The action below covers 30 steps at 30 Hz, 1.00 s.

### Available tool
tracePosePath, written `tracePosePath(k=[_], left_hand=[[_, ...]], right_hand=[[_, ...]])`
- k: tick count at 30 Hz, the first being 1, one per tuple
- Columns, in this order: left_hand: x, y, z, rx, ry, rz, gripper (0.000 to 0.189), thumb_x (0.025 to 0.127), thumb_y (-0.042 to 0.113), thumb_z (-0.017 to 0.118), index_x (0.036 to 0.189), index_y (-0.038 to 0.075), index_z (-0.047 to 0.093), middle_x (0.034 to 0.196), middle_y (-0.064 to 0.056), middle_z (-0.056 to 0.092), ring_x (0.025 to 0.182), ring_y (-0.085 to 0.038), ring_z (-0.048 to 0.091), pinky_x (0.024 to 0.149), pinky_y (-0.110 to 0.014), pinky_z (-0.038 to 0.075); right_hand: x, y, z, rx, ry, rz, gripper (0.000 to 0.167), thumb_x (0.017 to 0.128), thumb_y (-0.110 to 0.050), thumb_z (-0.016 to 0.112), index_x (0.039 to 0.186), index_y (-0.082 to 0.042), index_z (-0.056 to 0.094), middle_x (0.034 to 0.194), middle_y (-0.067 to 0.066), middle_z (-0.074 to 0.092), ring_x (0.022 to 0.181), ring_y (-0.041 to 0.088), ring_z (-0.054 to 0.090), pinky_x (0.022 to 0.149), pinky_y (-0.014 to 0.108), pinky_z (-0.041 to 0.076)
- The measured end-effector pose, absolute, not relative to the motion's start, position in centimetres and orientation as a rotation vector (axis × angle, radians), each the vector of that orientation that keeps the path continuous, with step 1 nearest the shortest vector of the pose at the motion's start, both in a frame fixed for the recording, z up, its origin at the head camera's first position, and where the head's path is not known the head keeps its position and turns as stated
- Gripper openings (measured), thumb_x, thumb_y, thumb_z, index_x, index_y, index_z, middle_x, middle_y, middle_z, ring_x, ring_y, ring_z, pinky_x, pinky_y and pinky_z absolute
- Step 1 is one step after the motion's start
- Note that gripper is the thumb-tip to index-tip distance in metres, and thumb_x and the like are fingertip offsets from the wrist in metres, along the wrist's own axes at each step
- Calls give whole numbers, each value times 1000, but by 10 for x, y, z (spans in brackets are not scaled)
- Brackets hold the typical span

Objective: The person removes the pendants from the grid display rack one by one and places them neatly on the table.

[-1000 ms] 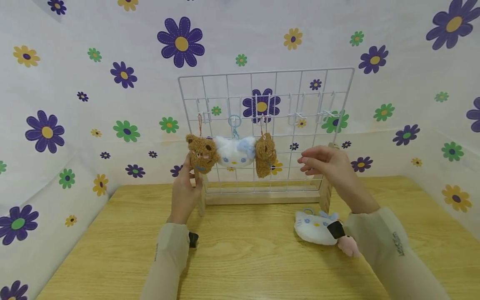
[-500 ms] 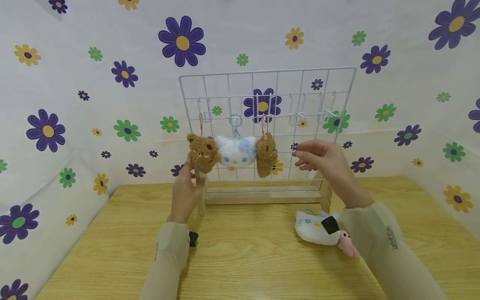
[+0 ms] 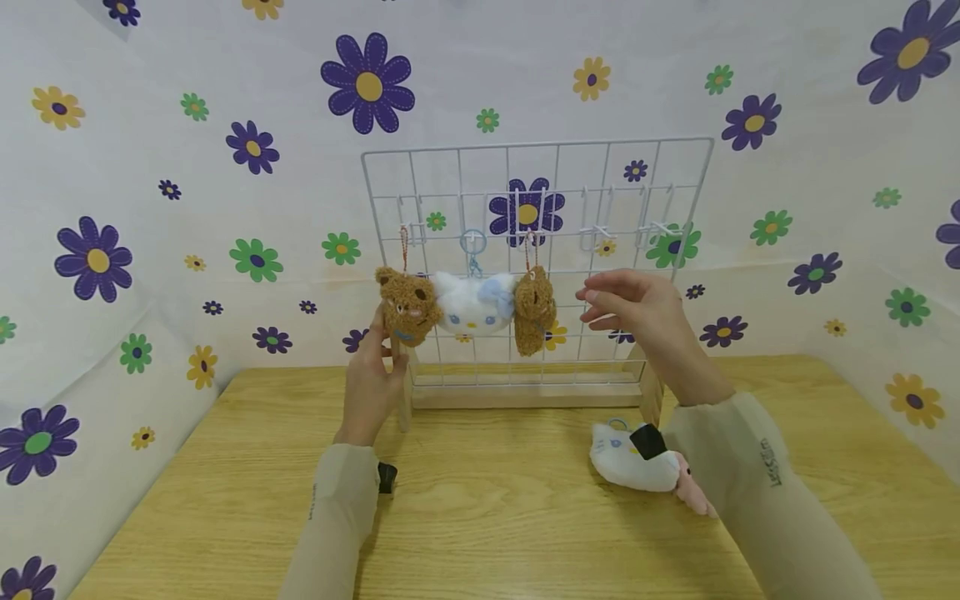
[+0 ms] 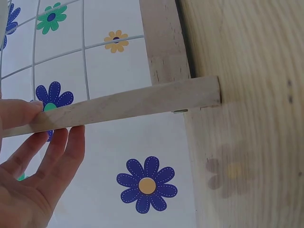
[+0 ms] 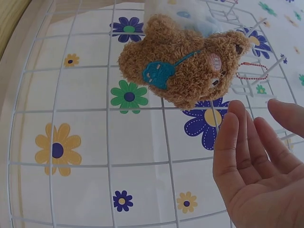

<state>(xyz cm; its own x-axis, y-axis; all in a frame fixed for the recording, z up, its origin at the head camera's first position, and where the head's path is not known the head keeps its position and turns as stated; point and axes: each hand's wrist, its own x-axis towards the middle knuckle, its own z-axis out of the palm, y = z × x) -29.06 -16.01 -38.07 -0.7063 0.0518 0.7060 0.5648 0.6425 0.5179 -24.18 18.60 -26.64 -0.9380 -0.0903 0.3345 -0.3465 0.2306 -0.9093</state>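
Note:
My left hand (image 3: 369, 387) pinches the wooden side post (image 4: 142, 102) of a white wire grid rack (image 3: 585, 360) between thumb and fingers. A brown bear plush keychain (image 3: 408, 307) hangs just above it by a red ball chain. Beside that bear hangs a white cat-head plush (image 3: 474, 304) with a blue bow, on a blue ring. A second brown bear plush (image 3: 534, 312), turned sideways, hangs to its right; its blue pouch (image 5: 159, 75) shows in the right wrist view. To the right of this bear, my right hand (image 3: 645, 321) is held apart from it, fingers loosely extended, holding nothing.
Bare hooks (image 3: 656, 227) stick out on the rack's right side. Below, on the wooden table (image 3: 480, 517), lie another white cat-head plush (image 3: 630, 471) and a pink plush (image 3: 696, 492), partly hidden by my right sleeve and a black wrist piece. A flower-patterned cloth (image 3: 292, 192) stands behind.
My right hand has drifted a little left and up towards the second bear, its sleeve covering more of the pink plush. My left hand keeps its grip on the post.

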Motion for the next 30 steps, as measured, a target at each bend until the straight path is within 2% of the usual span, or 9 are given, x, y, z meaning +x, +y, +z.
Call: tracePosePath(k=[4, 12, 18, 30], left_hand=[[-291, -160, -381, -470, -2199, -1010, 81, 88, -12, 67, 158, 1, 30, 123, -28, 62, 90, -41, 68, 75, -53, 59], [-291, -161, -381, -472, -2197, -1018, 81, 89, -12, 67, 159, 4, 29, 123, -28, 62, 90, -42, 68, 75, -55, 59], [-291, -161, -382, -466, -2205, -1005, 82, 89, -11, 68, 160, 5, 29, 122, -29, 62, 89, -41, 69, 73, -54, 59], [-292, -161, -381, -471, -2203, -1027, 83, 88, -11, 69, 160, 5, 29, 122, -28, 62, 89, -39, 68, 73, -54, 59]], right_hand=[[-242, 183, -265, 408, -2264, 1824, 31, 103, -15, 60, 126, 7, 60, 108, 0, 71, 85, 14, 71, 82, 28, 60], [-246, 176, -259, 401, -2258, 1835, 30, 104, -14, 60, 125, 7, 61, 115, 9, 70, 84, 14, 70, 82, 29, 60], [-247, 171, -253, 382, -2300, 1820, 34, 104, -16, 59, 130, 6, 58, 127, 20, 64, 87, 14, 70, 84, 28, 59], [-253, 162, -248, 396, -2263, 1868, 33, 104, -16, 60, 130, 4, 59, 124, 16, 65, 88, 16, 70, 84, 28, 59]])
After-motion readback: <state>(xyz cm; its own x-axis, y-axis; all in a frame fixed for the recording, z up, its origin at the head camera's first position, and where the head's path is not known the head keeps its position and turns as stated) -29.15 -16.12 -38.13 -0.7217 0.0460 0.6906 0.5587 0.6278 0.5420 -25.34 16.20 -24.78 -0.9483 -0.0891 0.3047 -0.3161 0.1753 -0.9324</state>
